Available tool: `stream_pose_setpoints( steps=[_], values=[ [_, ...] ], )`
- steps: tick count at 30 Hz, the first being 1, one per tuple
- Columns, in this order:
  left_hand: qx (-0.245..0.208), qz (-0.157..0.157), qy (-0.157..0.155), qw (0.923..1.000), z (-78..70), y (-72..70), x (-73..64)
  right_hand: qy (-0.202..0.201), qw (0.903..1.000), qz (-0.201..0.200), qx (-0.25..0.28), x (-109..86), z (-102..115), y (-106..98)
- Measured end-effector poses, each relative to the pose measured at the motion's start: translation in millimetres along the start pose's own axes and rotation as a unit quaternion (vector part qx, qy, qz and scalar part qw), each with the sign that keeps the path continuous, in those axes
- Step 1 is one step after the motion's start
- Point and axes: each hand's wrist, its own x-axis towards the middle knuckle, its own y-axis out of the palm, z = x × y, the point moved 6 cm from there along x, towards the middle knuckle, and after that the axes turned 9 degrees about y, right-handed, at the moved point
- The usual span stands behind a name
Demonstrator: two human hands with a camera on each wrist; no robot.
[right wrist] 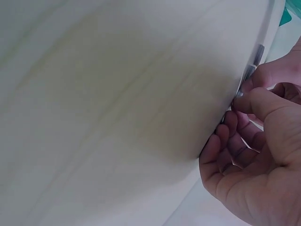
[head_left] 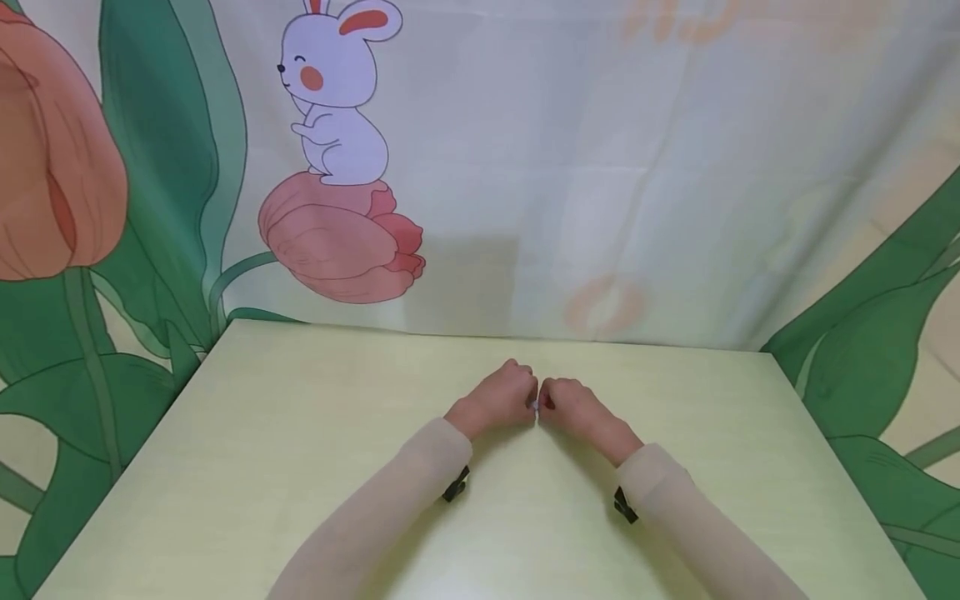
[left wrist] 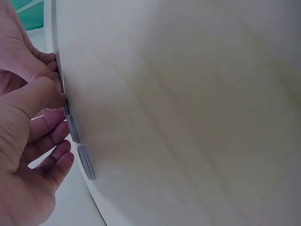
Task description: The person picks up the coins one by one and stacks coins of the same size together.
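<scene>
At the far middle of the table, my left hand [head_left: 504, 397] and right hand [head_left: 574, 407] meet knuckle to knuckle. A small pale thing [head_left: 536, 406] shows between them. In the left wrist view, my left thumb [left wrist: 47, 94] and fingers pinch a thin, flat grey piece [left wrist: 66, 108]. Two more flat grey pieces, a nearer one [left wrist: 86, 162] and a middle one [left wrist: 72, 128], lie in line with it by the left fingers. My right thumb [right wrist: 256, 102] and forefinger pinch the other end of this row, at a grey piece [right wrist: 239, 93]. Their exact kind cannot be told.
The pale yellow-green table [head_left: 315, 400] stretches around both arms. Behind it hangs a cloth backdrop [head_left: 480, 192] with a printed rabbit and tulips. A black strap end [head_left: 456, 485] pokes from under the left sleeve, another [head_left: 625, 506] from under the right.
</scene>
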Motion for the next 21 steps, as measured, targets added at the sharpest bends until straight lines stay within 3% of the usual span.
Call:
stream_pose_setpoints(
  steps=[6,13,21],
  values=[
    [-0.029,0.006,-0.015,0.9994,2.2,2.8,-3.5,-0.004,0.9996,0.024,0.017,-4.0,1,-2],
    [-0.045,0.022,-0.007,0.9987,1.4,-1.8,-9.0,-0.022,0.9971,0.073,0.007,-4.1,-1,-16],
    [-0.055,0.008,0.001,0.9984,-4.3,-24.7,-27.3,-0.055,0.9981,0.028,0.000,-22.1,-9,-47]
  ],
)
